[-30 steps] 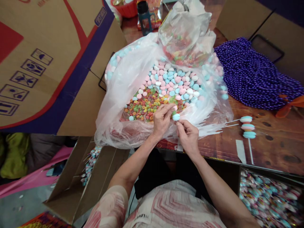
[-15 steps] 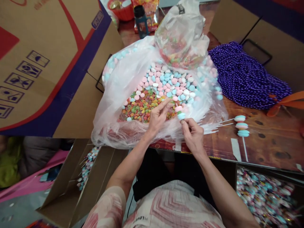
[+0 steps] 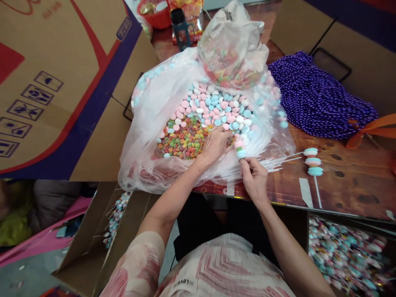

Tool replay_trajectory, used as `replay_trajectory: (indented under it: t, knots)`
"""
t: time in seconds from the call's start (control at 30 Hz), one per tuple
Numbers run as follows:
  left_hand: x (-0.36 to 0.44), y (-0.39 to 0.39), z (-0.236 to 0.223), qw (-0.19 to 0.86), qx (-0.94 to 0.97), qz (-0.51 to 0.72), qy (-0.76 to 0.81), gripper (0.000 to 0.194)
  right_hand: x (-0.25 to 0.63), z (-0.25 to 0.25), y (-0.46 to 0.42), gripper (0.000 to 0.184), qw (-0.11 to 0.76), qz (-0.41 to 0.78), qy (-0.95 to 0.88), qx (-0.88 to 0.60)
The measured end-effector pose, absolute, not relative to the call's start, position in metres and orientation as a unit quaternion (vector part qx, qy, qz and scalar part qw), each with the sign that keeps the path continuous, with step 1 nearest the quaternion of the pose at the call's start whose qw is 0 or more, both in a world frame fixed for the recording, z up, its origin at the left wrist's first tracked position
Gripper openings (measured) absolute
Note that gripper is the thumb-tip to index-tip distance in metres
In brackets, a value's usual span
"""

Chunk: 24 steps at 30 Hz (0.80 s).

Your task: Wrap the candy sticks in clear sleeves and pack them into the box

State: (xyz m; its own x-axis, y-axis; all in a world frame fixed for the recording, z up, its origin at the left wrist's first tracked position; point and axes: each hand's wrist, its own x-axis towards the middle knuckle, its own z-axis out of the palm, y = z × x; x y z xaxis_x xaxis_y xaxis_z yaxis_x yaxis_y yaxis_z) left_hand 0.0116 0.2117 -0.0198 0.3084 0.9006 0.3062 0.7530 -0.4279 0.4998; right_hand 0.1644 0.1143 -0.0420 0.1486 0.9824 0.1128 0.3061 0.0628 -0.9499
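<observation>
My right hand (image 3: 255, 178) pinches the lower end of a candy stick (image 3: 240, 149), which stands upright with a pink, a green and a pale blue piece stacked on it. Just left of its top, my left hand (image 3: 215, 144) is bent over the candy, its fingers drawn together; whatever lies between the fingertips is hidden. Beneath and beside that hand are small ring candies (image 3: 185, 142) in orange, green and yellow. Behind them spreads a heap of pink, blue and white round candies (image 3: 213, 101). Both lots lie in a wide, opened clear plastic bag (image 3: 148, 136).
White sticks (image 3: 275, 165) lie right of my right hand. A finished candy stick (image 3: 314, 161) rests on the table (image 3: 340, 181). Behind are a knotted bag of rings (image 3: 232, 62), a bottle (image 3: 182, 31) and purple cord (image 3: 318, 99). Cartons (image 3: 123, 78) flank the table; below stands an open box (image 3: 80, 247).
My left hand has moved right, closer to the candy stick, and its fingers have curled in. My right hand, still holding the stick, has shifted slightly right and down.
</observation>
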Motion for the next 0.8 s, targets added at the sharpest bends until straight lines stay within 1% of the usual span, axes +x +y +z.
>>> replay_trajectory:
  t: [0.13,0.27,0.33,0.47,0.6,0.73,0.8]
  knots:
    - [0.011,0.208,-0.022,0.169,0.772,0.337,0.513,0.017,0.165,-0.044,0.114,0.025,0.48,0.353,-0.55,-0.585]
    - [-0.01,0.21,-0.026,0.277,0.676,0.462,0.503,0.016,0.165,-0.044,0.114,0.025,0.477,0.354,-0.557,-0.58]
    - [-0.026,0.214,-0.027,0.31,0.616,0.497,0.527,0.015,0.165,-0.044,0.115,0.025,0.477,0.353,-0.558,-0.58]
    - [-0.052,0.219,-0.028,0.297,0.603,0.49,0.555,0.015,0.165,-0.042,0.116,0.025,0.47,0.351,-0.561,-0.585]
    - [-0.051,0.217,-0.028,0.295,0.637,0.465,0.539,0.014,0.164,-0.041,0.116,0.026,0.464,0.348,-0.566,-0.585]
    - [-0.045,0.216,-0.028,0.211,0.672,0.422,0.571,0.015,0.164,-0.041,0.115,0.026,0.463,0.35,-0.568,-0.584]
    - [-0.044,0.217,-0.027,0.188,0.689,0.391,0.581,0.017,0.163,-0.042,0.115,0.027,0.463,0.351,-0.566,-0.585]
